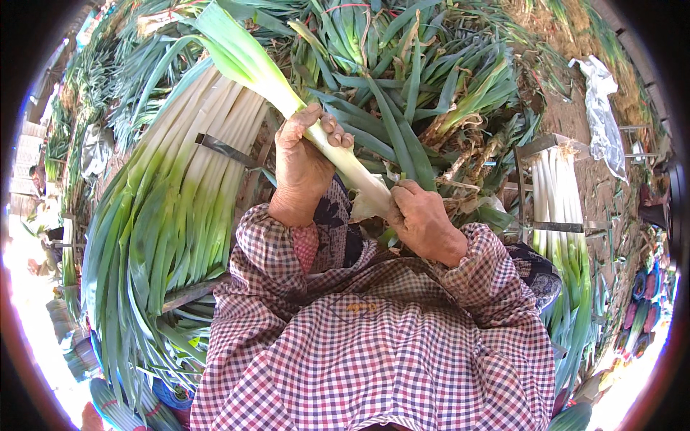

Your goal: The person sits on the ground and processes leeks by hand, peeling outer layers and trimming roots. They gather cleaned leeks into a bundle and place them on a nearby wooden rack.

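A thick leek point(350, 162) slants across in front of my chest, its green leaves at upper left and its white end at lower right. My left hand point(307, 156) is wrapped around the white shank just below where the green begins. The lower white end sits in my right hand point(423, 218), whose fist hides the tip and any roots. A pale loose layer of skin point(369, 206) hangs under the shank near my right hand. Beneath both hands lies a heap of green leek leaves point(393, 129) and dry trimmings.
A large bundle of leeks point(178, 178) rests in a metal rack point(229, 151) on my left. To my right, another rack point(520, 188) holds a smaller bundle point(558, 188). A clear plastic bag point(601, 110) lies beyond it. Tied leeks point(345, 37) are piled ahead.
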Demonstrator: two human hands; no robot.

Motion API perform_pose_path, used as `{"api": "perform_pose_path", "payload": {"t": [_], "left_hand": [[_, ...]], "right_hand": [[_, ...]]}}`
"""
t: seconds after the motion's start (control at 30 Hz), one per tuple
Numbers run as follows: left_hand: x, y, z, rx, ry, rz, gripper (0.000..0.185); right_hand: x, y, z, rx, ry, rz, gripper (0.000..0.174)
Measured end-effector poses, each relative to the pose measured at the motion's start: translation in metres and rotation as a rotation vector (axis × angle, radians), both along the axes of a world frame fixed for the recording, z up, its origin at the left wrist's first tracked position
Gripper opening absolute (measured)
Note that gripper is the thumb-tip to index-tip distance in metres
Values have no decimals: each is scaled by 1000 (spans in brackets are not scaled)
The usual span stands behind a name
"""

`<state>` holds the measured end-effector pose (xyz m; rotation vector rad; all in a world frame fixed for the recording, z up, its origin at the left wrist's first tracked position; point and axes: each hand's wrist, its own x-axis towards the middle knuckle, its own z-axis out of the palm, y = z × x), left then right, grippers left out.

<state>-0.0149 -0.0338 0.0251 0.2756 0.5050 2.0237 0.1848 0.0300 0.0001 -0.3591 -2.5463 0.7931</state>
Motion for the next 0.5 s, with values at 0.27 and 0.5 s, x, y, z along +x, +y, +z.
{"api": "perform_pose_path", "payload": {"t": [0.27,0.5], "left_hand": [[-17,-9,6,157,-45,-165,12],[-22,-7,8,274,-9,-205,18]], "right_hand": [[-9,15,-3,-678,-111,-128,26],[-41,13,27,-1088,-58,9,36]]}}
